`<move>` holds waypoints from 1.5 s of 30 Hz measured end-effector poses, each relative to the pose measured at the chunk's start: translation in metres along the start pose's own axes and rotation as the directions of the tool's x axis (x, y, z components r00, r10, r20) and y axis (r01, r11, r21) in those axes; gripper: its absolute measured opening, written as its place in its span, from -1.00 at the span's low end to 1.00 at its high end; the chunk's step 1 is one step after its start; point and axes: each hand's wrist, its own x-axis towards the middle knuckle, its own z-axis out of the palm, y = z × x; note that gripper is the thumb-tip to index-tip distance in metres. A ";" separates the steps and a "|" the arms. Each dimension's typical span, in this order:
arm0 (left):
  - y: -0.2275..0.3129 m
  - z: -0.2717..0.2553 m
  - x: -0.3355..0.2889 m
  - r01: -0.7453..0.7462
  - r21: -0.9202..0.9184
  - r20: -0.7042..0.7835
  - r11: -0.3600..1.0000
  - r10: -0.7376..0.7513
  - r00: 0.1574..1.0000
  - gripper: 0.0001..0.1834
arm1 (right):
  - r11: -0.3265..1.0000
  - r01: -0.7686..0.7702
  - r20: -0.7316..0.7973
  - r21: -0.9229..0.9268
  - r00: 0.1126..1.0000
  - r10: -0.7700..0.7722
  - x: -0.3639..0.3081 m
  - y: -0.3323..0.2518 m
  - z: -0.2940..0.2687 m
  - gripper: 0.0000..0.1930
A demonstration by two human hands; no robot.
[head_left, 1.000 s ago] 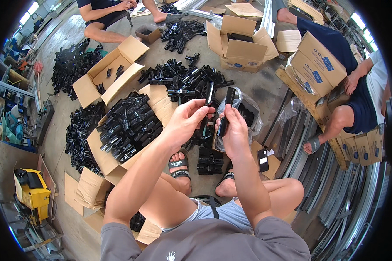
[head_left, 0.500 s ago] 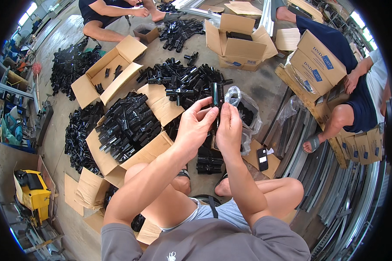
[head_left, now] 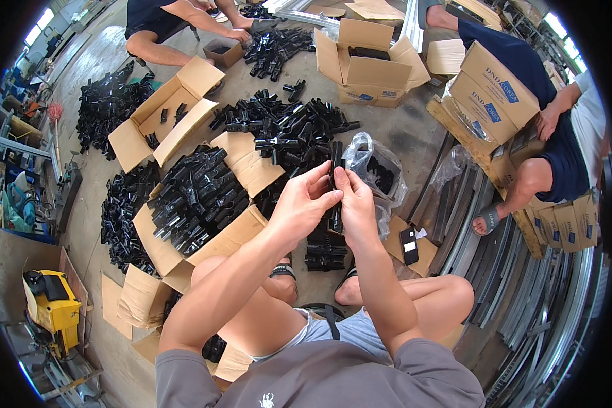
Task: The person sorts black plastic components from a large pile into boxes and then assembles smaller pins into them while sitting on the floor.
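Note:
In front of my knees, both hands hold one glossy black tubular connector point(head_left: 337, 155) upright. My left hand point(head_left: 306, 202) pinches it from the left with thumb and fingers. My right hand point(head_left: 357, 209) is closed round its right side, thumb along its length. Its middle is partly hidden by my fingers. Beyond it lies a heap of similar black connectors point(head_left: 313, 126). Just below my hands, more connectors point(head_left: 325, 255) lie in a small stack. To the left, an open carton point(head_left: 228, 236) is filled with rows of them.
A clear plastic bag point(head_left: 396, 194) with small black pieces lies right of my hands. A phone point(head_left: 409, 246) rests on cardboard. Long metal bars point(head_left: 523, 299) cover the right floor. Co-workers sit at far left point(head_left: 160, 41) and right point(head_left: 564, 163). A yellow machine point(head_left: 51, 306) stands left.
The connector has turned in my hands and now shows a narrower side, held slightly lower. My right thumb has shifted left across it. The far-left co-worker's hand has reached down to a small box.

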 end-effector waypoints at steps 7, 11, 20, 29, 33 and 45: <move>-0.007 -0.006 0.006 -0.055 0.122 0.005 0.991 0.055 0.998 -0.20 | 0.990 -0.080 -0.013 0.113 0.997 0.082 -0.004 -0.007 -0.006 -0.60; -0.002 0.005 -0.003 -0.007 0.407 -0.034 0.913 0.023 0.999 -0.20 | 0.978 -0.077 -0.042 0.194 0.995 0.086 -0.003 -0.008 -0.012 -0.61; -0.034 0.005 0.006 0.044 0.280 0.018 0.959 -0.051 0.999 -0.44 | 0.935 -0.099 -0.046 0.342 0.992 0.121 0.000 -0.011 -0.020 -0.71; -0.018 0.016 -0.003 0.037 0.168 0.170 0.985 -0.066 0.983 -0.56 | 0.971 0.029 -0.075 0.237 0.997 -0.012 -0.007 -0.034 -0.029 -0.61; -0.014 0.015 -0.003 -0.026 0.221 0.178 0.975 -0.014 0.984 -0.56 | 0.975 0.009 0.009 0.224 1.000 -0.012 -0.010 -0.052 -0.040 -0.65; -0.009 0.017 -0.012 -0.055 0.289 0.169 0.956 0.006 0.986 -0.62 | 0.990 -0.046 0.121 0.134 0.992 0.030 -0.009 -0.059 -0.041 -0.59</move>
